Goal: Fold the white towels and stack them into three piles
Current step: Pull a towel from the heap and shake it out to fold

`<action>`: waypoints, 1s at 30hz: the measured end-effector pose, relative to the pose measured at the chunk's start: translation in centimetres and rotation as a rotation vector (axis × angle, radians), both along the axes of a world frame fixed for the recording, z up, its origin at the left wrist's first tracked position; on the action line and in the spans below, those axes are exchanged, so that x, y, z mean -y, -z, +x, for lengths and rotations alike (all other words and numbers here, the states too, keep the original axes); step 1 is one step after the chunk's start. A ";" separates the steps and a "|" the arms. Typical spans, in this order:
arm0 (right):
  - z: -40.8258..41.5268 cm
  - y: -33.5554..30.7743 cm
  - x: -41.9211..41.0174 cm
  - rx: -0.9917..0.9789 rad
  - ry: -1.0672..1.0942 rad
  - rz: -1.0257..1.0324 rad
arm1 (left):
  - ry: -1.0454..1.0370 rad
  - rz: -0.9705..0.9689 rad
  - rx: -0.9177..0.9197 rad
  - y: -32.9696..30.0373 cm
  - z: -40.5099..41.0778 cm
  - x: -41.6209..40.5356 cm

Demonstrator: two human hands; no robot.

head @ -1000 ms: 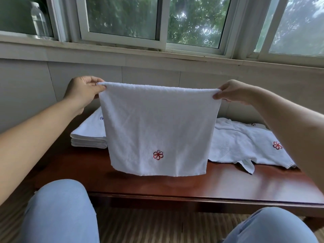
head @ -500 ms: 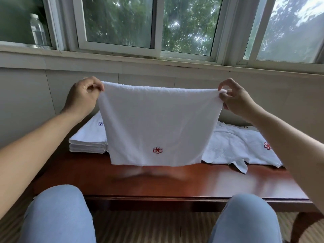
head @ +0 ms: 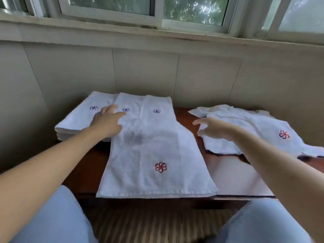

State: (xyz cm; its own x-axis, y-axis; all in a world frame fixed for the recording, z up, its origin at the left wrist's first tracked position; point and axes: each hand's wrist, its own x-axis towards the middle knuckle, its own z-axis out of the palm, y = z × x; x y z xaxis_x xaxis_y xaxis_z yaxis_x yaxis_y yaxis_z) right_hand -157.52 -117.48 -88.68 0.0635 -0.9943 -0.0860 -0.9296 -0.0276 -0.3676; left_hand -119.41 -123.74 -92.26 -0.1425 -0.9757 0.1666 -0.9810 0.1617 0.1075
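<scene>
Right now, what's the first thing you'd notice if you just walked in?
A white towel with a red flower lies spread flat in the middle of the dark wooden table, the left hand resting on its far left edge. Folded towels sit stacked behind on the left; the right hand reaches at a rumpled heap on the right.

We look forward and down from a single head-worn wide-angle camera, close over the counter (head: 233, 174), facing the wall and window (head: 191, 9), our knees at bottom.
</scene>
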 end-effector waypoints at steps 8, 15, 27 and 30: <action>-1.9 12.0 -2.8 0.093 0.069 0.220 | 0.041 0.467 -0.117 9.8 0.9 -3.0; -2.9 13.6 -3.8 -0.041 0.196 0.146 | -0.079 0.454 -0.099 11.0 2.2 -5.7; -2.8 13.6 -5.8 0.140 0.415 0.446 | -0.200 0.685 -0.395 10.7 3.2 -7.0; -3.2 13.8 -6.6 0.178 0.389 0.411 | -0.186 0.703 -0.408 11.0 3.5 -7.3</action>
